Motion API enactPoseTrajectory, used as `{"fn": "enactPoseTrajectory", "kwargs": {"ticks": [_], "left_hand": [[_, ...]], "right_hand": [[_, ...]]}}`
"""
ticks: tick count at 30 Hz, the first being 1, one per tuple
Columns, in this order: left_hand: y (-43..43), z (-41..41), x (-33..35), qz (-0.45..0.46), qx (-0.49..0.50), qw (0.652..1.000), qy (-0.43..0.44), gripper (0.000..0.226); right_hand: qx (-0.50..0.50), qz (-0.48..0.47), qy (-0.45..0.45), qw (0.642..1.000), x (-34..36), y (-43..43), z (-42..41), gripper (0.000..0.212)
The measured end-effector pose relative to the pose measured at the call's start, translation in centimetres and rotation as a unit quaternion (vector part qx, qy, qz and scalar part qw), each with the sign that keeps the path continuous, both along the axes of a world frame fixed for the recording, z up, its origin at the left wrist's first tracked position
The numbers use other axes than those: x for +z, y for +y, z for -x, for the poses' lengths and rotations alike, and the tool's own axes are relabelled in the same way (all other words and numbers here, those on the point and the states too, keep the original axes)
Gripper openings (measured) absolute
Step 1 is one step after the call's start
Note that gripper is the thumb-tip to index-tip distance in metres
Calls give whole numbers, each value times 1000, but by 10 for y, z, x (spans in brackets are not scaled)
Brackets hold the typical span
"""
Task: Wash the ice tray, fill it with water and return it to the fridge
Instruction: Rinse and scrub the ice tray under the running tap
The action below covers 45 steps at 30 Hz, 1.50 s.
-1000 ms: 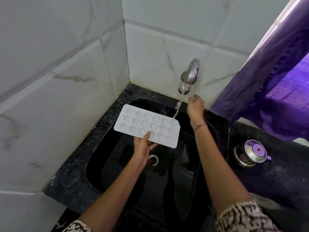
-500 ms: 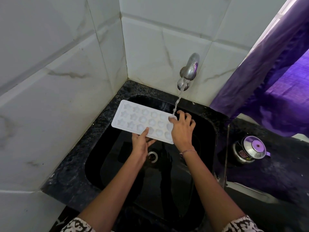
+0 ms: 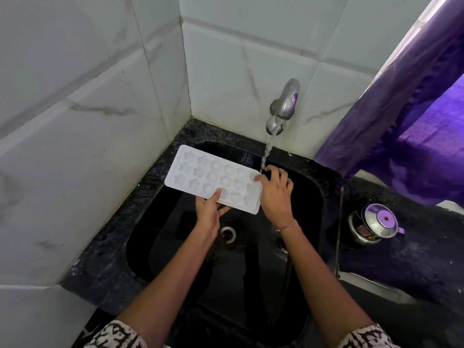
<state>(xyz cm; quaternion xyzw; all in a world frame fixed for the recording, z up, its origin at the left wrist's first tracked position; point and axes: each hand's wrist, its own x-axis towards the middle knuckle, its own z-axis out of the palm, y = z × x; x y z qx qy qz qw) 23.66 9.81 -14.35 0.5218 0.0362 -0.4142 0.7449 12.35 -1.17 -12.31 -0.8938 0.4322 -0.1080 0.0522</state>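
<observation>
Washing stage: left hand [image 3: 209,214] pinches the ice tray [image 3: 213,179] over the sink [image 3: 324,197], right hand [image 3: 276,194] fingers [image 3: 270,170] spread rubbing under running tap [image 3: 283,106]; filling, fridge remain.

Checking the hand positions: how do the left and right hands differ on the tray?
The left hand holds the tray by its near long edge, thumb on top; the right hand is at the short end under the tap's stream. The right wrist wears a bracelet; the left is bare. Both touch the tray above the sink.
</observation>
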Motion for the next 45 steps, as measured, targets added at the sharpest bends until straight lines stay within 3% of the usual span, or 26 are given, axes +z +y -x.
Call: {"fn": "enactPoseTrajectory", "kwargs": {"ticks": [4, 9, 14, 19, 24, 28, 34, 39, 45], "left_hand": [[-4, 1, 1, -2, 13, 1000, 15, 44], [-8, 1, 3, 2, 15, 1000, 27, 42], [-8, -2, 1, -6, 17, 1000, 20, 45], [-9, 5, 2, -6, 9, 1000, 20, 40], [-12, 1, 0, -9, 3, 1000, 8, 46], [-15, -4, 0, -4, 38, 999, 29, 49], [-17, -5, 1, -4, 39, 999, 37, 48], [-17, 0, 2, 1, 28, 999, 36, 47], [-16, 3, 2, 0, 33, 999, 41, 42]], "right_hand": [[76, -22, -62, 995, 1, 14, 4, 50], [49, -11, -55, 997, -5, 18, 7, 34], [82, -38, -52, 995, -11, 14, 13, 35], [68, 1, -32, 997, -11, 7, 15, 31], [111, -25, -52, 992, -7, 11, 14, 40], [147, 50, -41, 987, -16, 15, 27, 42], [87, 112, 9, 990, -25, 22, 28, 33], [101, 88, 22, 991, -28, 21, 26, 41], [74, 105, 15, 992, -28, 22, 27, 32]]}}
